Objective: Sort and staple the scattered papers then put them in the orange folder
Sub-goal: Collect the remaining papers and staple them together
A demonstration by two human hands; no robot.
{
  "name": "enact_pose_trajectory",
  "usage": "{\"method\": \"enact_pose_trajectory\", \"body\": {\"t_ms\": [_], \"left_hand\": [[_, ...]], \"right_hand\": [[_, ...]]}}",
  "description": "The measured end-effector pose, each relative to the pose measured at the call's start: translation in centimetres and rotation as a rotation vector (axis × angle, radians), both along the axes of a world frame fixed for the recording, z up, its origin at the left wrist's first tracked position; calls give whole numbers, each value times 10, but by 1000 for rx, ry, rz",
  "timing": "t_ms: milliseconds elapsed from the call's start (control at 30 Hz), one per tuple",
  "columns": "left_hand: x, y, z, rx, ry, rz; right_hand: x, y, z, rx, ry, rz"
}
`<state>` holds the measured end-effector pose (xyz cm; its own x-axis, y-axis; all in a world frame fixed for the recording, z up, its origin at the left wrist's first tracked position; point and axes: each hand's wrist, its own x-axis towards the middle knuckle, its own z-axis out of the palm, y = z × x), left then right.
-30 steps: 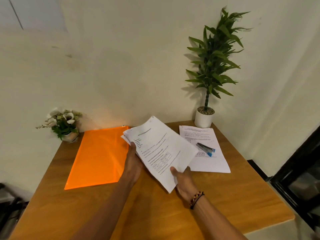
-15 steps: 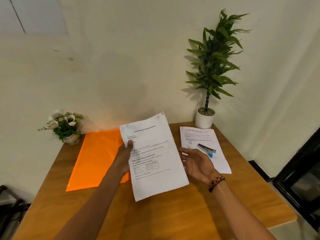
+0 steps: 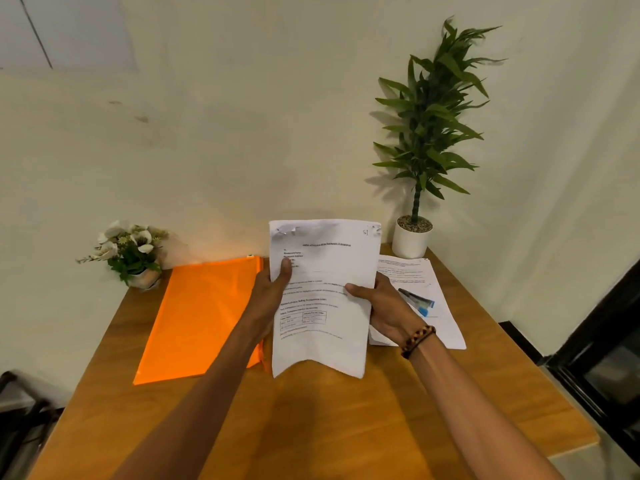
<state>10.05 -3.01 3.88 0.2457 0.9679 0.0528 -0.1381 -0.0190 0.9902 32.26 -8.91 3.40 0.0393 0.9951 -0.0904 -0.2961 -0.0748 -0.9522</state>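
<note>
Both hands hold one bundle of printed papers (image 3: pixel 322 306) upright in the middle of the frame, above the wooden table (image 3: pixel 311 427). The left hand (image 3: pixel 268 296) grips the bundle's left edge, thumb curled over the front; the right hand (image 3: pixel 384 306) grips the right edge the same way, a beaded bracelet (image 3: pixel 417 341) on its wrist. The bottom edge of the bundle curls and hangs free, and the top corners are creased.

The orange folder (image 3: pixel 201 317) lies flat at centre left, its right edge passing behind the left forearm. At centre right a second sheet (image 3: pixel 440 320) lies flat with a small blue-tipped stapler (image 3: pixel 417 301) on top of it, just beside the right hand. The near half of the table is bare wood down to the lower frame edge; its right edge drops off beside a dark frame.

A flower pot (image 3: pixel 133 251) sits at the table's far left corner, a tall potted plant (image 3: pixel 420 140) at the far right, both against the wall.

The print is mostly too blurred to read; a table grid shows low on the page, and a handwritten "51" or similar at the top right corner.
</note>
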Motion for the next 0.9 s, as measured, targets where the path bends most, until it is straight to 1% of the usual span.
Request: {"method": "enact_pose_trajectory", "body": {"t_ms": [67,133,200,267,500,567,633,667,733,833,900], "left_hand": [[7,-2,0,55,20,53],[12,-4,-5,73,13,80],[15,-6,-10,64,28,75],[15,-7,-15,43,64,61],[6,-5,-13,-1,43,25],[3,-5,-9,30,59,45],[-1,-1,-5,96,74,110],[-3,2,-3,123,80,152],[-6,10,1,159,98,209],[-4,19,-3,155,150,212],[-1,20,-10,135,200,226]], "right_hand": [[-9,2,0,34,-75,-67],[-20,4,-5,81,-242,-153],[-28,3,-13,133,-419,-193],[-31,2,-17,164,-516,-216],[-28,1,-16,177,-608,-221],[-24,3,-17,148,-635,-214],[-17,6,-21,97,-660,-205],[-13,6,-25,63,-666,-190],[-11,2,-34,11,-602,-132],[-21,-15,-42,-54,-379,-63],[-22,-23,-54,-79,-267,-22]]}}
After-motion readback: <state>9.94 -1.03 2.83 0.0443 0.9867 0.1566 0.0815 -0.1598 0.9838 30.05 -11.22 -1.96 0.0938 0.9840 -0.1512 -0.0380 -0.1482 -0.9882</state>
